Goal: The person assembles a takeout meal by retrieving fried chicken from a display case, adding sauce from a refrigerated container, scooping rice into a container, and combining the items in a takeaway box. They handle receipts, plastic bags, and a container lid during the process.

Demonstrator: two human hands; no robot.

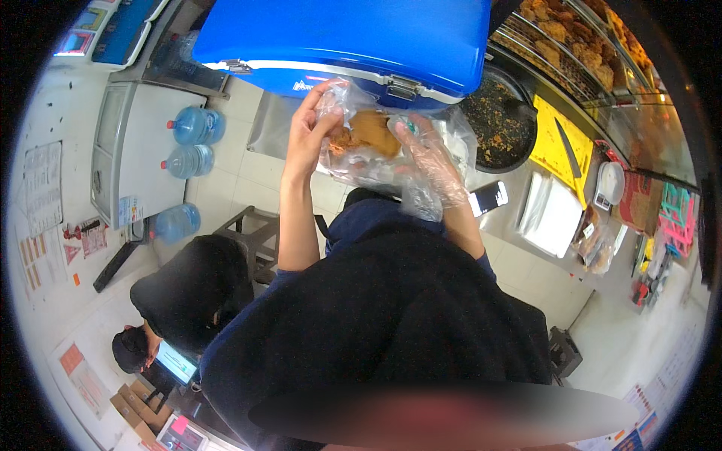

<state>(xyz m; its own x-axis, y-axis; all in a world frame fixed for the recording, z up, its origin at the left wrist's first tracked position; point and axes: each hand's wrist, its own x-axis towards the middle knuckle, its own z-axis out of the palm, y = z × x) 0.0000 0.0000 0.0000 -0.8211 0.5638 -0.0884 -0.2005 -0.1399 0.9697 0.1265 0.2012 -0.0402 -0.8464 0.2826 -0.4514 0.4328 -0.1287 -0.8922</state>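
Observation:
In front of me, a clear plastic bag [352, 172] hangs between both hands, near the front of a blue cooler box [346, 37]. A flat golden-brown piece of breaded fried food [372, 134] shows in the bag's opening. My bare left hand [310, 128] is closed, pinching the bag's left edge between thumb and fingers. On my right hand [438, 161] is a loose clear plastic glove; its fingers are closed at the bag's right side, partly hidden by crumpled plastic.
Right of the cooler are a black pan [496, 120] of crumbs, a yellow cutting board [547, 139] with a knife [569, 150], a phone [489, 198], white bags [551, 218], and a scale [608, 184]. A display case [583, 49] holds fried food. Another person [192, 293] sits behind left, near a stool [256, 233].

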